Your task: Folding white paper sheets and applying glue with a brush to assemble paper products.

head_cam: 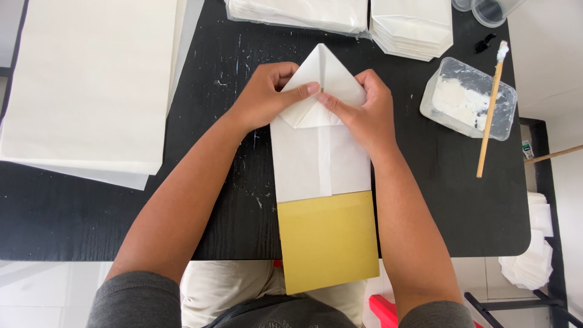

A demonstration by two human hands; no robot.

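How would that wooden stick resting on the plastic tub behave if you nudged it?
The wooden stick is thin and probably light, leaning on the tub's rim, so it may well roll or slide off. Its white-coated tip looks sticky and might smear the black table.

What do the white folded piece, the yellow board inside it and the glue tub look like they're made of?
White folded piece: thin matte paper, judging by its sharp creases. Yellow board: probably stiff card, flat with a slight sheen. Glue tub: clear plastic, see-through walls smeared with white paste.
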